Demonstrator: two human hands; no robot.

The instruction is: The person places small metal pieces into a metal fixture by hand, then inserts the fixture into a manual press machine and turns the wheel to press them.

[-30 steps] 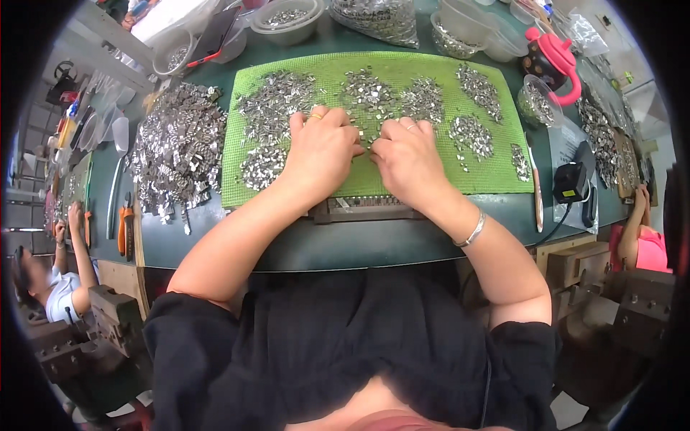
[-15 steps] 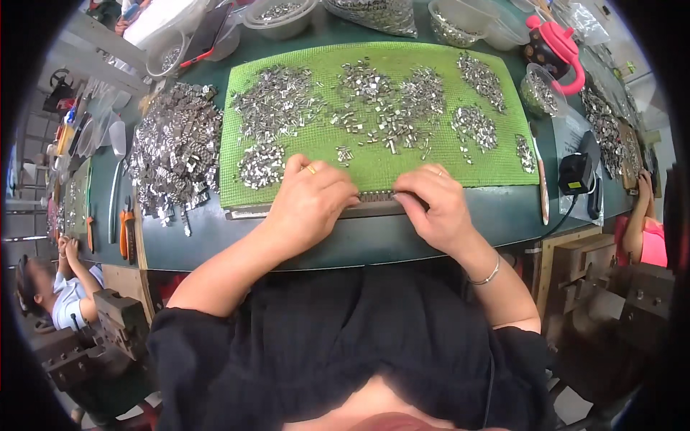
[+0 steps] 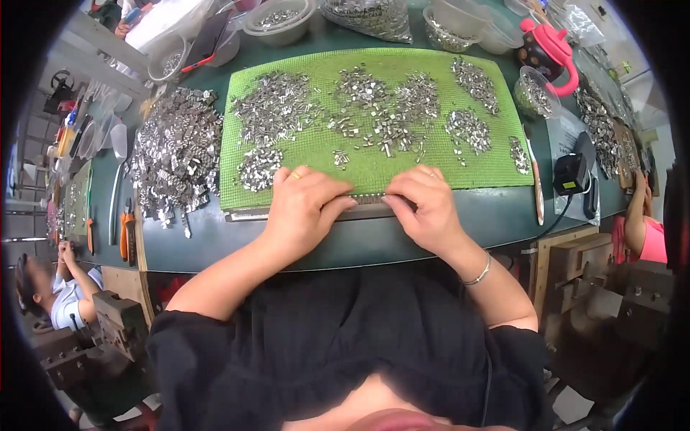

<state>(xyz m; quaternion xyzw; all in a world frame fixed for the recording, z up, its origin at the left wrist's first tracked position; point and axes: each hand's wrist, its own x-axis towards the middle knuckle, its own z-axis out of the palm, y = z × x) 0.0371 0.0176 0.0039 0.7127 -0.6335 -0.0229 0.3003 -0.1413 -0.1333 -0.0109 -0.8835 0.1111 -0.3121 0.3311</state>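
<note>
One green mat (image 3: 424,165) lies on one dark green table (image 3: 302,244), and two bare hands work at the mat's near edge. The left hand (image 3: 305,205) is bent narrow, thumb and forefinger drawn toward each other; the right hand (image 3: 425,205) mirrors it, also narrow, and whether either pinches a small piece I cannot tell. Between their fingertips runs one metal bar (image 3: 370,210), just along the near edge of the mat, its left end near the mat's near left corner. On the mat are seven groups of small metal pieces (image 3: 269,108), if the sprawling middle mass counts as one: two at its left, that mass and one little cluster at its middle, three at its right. The bar is long, straight and narrow, dull grey-brown on its near side, with a row of small bright bits along its top between the hands; the hands hide part of its length. Left of the mat stand one big heap of metal strips (image 3: 177,154), one pair of orange-handled pliers (image 3: 127,228) and one orange-handled screwdriver (image 3: 90,226). Beyond its far edge is one clear bag (image 3: 368,18) of metal pieces; past its far right corner, one black pot (image 3: 535,57) with a pinkish-red lid and handle. Right of it lies one black adapter (image 3: 570,174).
</note>
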